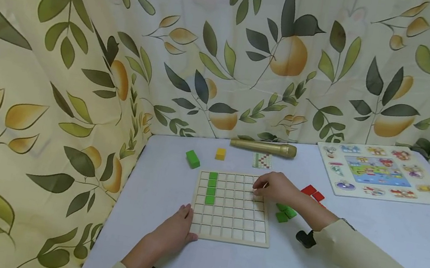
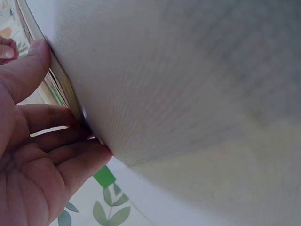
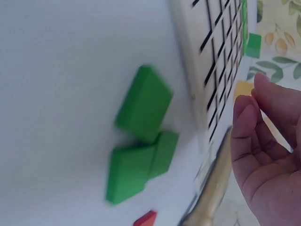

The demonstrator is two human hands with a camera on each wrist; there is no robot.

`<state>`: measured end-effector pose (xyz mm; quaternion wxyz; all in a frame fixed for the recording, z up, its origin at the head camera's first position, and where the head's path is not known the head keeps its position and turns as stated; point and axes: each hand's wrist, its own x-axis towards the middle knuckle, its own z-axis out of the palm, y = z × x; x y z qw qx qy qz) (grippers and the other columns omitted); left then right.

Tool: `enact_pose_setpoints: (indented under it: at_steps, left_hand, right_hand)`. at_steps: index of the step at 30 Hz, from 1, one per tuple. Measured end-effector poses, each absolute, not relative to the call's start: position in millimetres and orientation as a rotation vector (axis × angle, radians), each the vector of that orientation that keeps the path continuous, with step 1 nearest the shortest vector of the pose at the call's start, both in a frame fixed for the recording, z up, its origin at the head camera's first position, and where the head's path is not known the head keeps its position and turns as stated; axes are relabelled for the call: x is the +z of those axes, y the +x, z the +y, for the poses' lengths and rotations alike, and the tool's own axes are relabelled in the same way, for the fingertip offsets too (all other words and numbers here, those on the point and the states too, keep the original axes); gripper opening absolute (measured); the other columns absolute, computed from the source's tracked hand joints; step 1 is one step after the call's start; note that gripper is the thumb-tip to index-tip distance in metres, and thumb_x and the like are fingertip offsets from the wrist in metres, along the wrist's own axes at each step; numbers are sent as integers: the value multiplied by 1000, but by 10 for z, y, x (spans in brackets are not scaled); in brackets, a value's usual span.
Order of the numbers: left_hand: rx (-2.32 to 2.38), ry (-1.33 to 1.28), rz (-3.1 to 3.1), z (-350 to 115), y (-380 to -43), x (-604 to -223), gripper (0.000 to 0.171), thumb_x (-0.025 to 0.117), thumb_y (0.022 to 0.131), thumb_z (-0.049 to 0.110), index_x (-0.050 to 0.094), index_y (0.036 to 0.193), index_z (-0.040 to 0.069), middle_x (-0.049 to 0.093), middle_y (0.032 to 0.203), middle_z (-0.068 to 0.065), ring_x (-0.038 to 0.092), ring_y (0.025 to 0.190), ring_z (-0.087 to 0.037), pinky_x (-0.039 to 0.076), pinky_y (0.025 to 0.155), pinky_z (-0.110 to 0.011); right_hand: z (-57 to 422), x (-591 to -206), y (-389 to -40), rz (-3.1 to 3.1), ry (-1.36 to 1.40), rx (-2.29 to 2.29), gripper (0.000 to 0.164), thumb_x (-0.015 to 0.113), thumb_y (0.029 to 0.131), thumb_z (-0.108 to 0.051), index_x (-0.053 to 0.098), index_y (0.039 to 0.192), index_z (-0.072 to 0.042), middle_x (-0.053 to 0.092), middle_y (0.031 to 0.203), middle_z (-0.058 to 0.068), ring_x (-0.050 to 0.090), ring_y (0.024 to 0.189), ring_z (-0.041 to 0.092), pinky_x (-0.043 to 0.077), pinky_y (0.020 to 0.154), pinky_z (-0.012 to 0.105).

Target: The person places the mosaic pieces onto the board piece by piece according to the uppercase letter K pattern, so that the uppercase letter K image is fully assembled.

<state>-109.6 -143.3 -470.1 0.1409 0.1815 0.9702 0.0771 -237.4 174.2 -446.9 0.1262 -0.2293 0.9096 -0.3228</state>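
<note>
A square wooden grid board (image 1: 220,236) lies flat on the table, with a column of green tiles (image 1: 211,189) in its upper left part. My left hand (image 1: 176,227) rests against the board's left edge near the close corner, fingers fairly straight and thumb at the corner. Over the board's right side is my right hand (image 1: 277,188), its thumb and index fingertips together. No piece shows between those fingertips (image 3: 245,115), though a small one could be hidden. Several loose green tiles (image 3: 146,106) lie right of the board, below the right hand.
Red tiles (image 1: 309,190) lie behind the right wrist. Beyond the board are a green block (image 1: 192,159), a yellow block (image 1: 220,154), a small pattern card (image 1: 263,161) and a gold microphone (image 1: 263,147). A picture puzzle board (image 1: 383,193) occupies the back right, before a leaf-patterned curtain (image 1: 202,1).
</note>
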Motion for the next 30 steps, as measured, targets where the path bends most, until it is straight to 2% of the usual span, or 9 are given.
enact_pose_setpoints:
  at_steps: [17,30]
  left_hand:
    - [216,566,2813,-1451,-1083,-4711,75,65,98,38,40,145,-15,36,154,-29,35,144,-40,37,113,-45]
    - [253,536,2800,-1447,-1084,-4705,76,65,97,37,39,146,-14,34,156,-28,33,145,-39,37,113,-45]
  right_hand:
    - [2220,-4543,-2266,2627,-453,-883,12,76,91,-17,76,98,-8,69,89,-2,56,82,18,48,71,32]
    - [2340,-4570,-2255,2591,-489,-760,15,83,85,-16,76,98,-12,67,88,-2,57,85,19,48,75,33]
